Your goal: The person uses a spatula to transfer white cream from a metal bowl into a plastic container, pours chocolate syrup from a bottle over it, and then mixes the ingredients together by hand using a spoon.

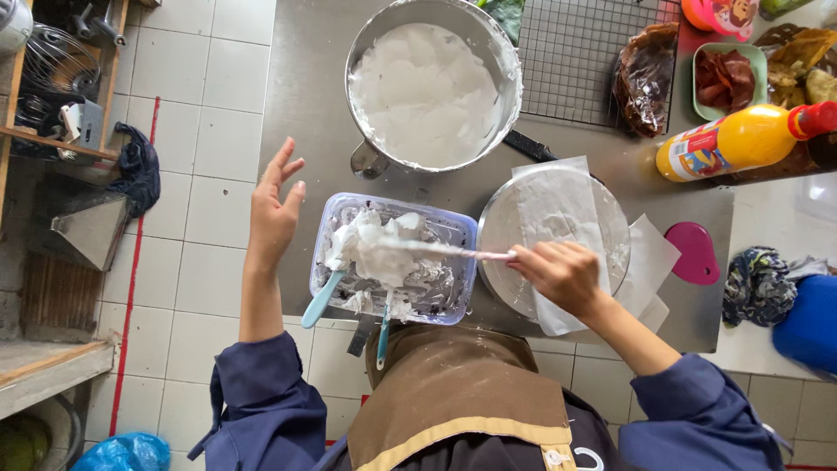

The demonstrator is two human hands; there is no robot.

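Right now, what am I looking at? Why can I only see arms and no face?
The camera sits on a person's head and looks straight down, so you see only their arms. The right hand holds a thin spatula with white cream on it, reaching over a clear plastic tub smeared with cream. Two blue-handled tools rest in that tub. The left hand is open in the air and holds nothing. On the steel table stand a big metal bowl of white cream, a round pan lined with paper, and an orange bottle.
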